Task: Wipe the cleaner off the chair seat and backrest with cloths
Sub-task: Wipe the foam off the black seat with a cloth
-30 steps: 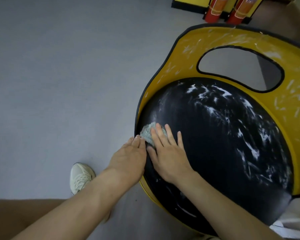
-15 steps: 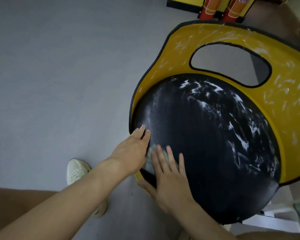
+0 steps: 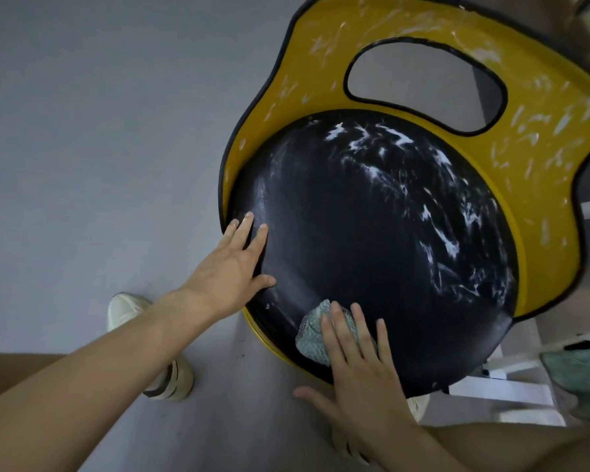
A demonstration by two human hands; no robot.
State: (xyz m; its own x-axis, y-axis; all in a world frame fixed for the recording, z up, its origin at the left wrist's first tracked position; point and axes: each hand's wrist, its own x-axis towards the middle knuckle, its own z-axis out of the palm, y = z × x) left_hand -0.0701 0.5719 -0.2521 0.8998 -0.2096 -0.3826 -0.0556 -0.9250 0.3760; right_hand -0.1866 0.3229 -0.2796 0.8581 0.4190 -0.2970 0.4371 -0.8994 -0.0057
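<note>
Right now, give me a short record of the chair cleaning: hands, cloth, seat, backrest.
left hand: flat on the seat's left edge, holds nothing
right hand: flat, presses the cloth onto the seat's near edge
cloth: pale green, bunched
seat: black; left part mostly wiped, white cleaner streaks far and right
backrest: yellow, cleaner smears across it

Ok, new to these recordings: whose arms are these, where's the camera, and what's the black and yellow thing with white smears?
No machine here. A person wears one camera on the head, looking down, so both arms are their own. The round black seat and yellow backrest belong to a chair, streaked with white cleaner. The right hand presses a small pale green cloth flat on the seat's near edge. The left hand rests flat on the seat's left rim, holding nothing. A light shoe stands on the grey floor.
</note>
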